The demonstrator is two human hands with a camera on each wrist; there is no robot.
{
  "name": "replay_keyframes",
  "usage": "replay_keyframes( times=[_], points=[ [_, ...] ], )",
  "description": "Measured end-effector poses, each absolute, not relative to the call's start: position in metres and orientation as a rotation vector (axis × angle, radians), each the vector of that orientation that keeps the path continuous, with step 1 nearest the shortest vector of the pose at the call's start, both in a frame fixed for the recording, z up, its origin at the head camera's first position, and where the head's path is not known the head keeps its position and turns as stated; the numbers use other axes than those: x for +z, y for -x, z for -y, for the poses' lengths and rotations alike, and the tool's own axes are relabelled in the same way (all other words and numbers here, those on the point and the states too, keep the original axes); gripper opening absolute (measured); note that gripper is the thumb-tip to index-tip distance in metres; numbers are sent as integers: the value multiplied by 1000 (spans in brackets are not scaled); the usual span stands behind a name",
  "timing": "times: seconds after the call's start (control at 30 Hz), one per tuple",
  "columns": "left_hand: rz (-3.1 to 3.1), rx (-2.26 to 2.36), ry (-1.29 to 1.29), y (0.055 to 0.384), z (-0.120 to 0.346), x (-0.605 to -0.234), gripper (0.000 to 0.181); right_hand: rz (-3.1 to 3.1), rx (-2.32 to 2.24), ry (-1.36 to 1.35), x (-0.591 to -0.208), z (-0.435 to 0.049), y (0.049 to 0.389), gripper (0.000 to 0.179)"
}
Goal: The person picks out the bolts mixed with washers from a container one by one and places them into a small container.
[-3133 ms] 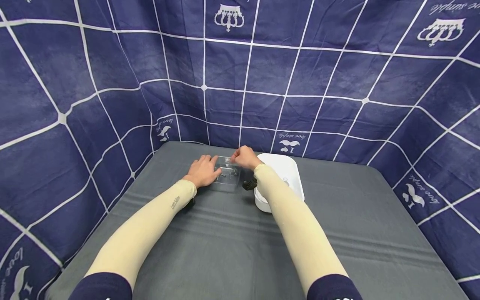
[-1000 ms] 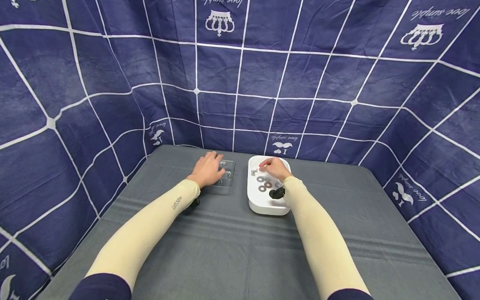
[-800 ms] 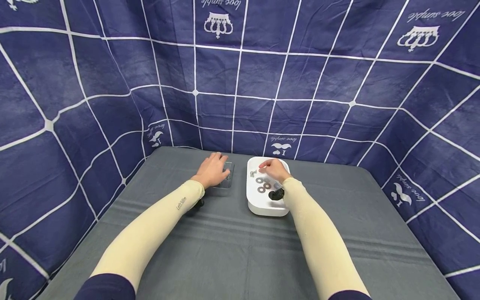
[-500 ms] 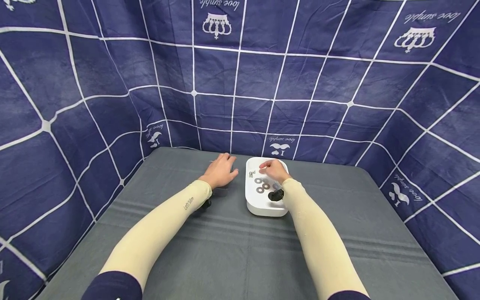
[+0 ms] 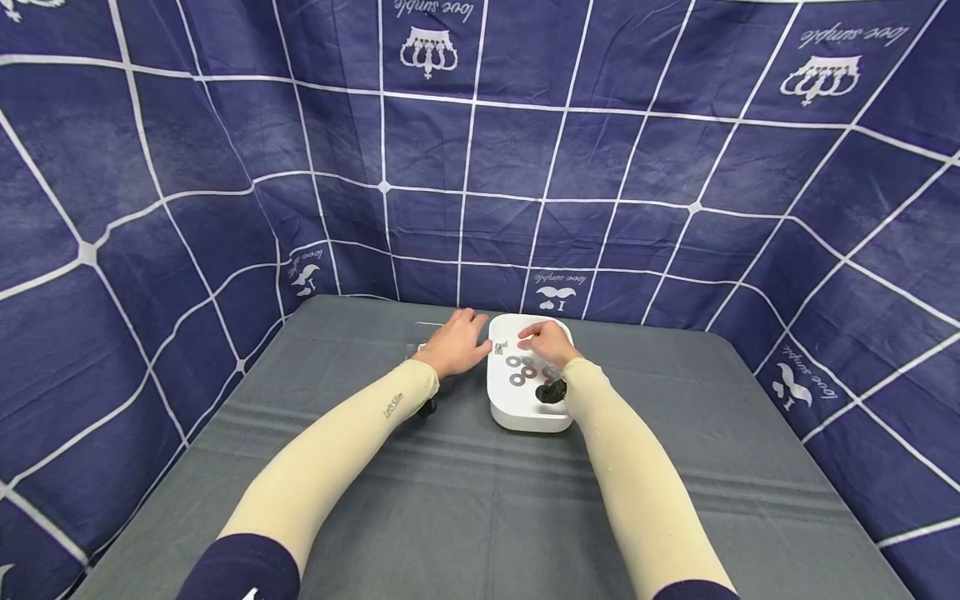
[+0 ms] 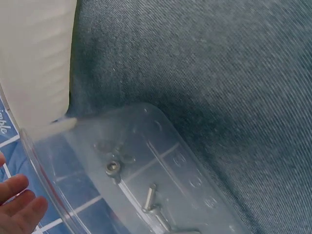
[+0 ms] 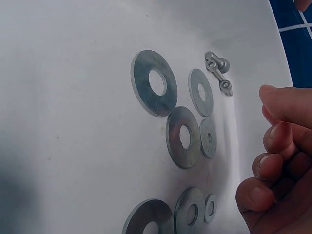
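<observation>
My right hand (image 5: pixel 551 342) hovers over the white tray (image 5: pixel 529 422); in the right wrist view its fingers (image 7: pixel 285 105) are loosely curled and nothing shows between them. Several metal washers (image 7: pixel 157 84) lie flat in the tray, with a small group of bolts (image 7: pixel 218 73) near its far wall. Close to the tray's left side is my left hand (image 5: pixel 456 343), fingers spread and holding nothing visible. Beneath that hand sits a clear plastic box (image 6: pixel 170 156), mostly hidden in the head view. Inside the box are a few metal bolts (image 6: pixel 150 197).
Grey cloth (image 5: pixel 420 500) covers the table. A blue curtain with white grid lines (image 5: pixel 510 150) hangs behind and along both sides. A black wrist camera (image 5: pixel 551 392) under the right wrist partly covers the tray.
My right hand moved from the clear box to over the tray, then stayed there. Over the last second my left hand slid right, from the box towards the tray.
</observation>
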State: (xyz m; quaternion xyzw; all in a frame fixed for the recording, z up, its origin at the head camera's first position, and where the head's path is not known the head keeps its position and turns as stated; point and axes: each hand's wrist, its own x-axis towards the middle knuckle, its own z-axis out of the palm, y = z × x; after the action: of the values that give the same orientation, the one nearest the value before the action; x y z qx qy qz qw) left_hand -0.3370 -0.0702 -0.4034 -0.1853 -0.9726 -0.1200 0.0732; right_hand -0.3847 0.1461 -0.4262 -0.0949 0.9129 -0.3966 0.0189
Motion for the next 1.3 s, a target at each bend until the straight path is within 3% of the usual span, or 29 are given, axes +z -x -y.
replay_keyframes(
  times=[1.3],
  points=[
    [2997, -379, 538, 343, 41, -424, 67, -2865, -1159, 280, -435, -138, 392, 28]
  ],
)
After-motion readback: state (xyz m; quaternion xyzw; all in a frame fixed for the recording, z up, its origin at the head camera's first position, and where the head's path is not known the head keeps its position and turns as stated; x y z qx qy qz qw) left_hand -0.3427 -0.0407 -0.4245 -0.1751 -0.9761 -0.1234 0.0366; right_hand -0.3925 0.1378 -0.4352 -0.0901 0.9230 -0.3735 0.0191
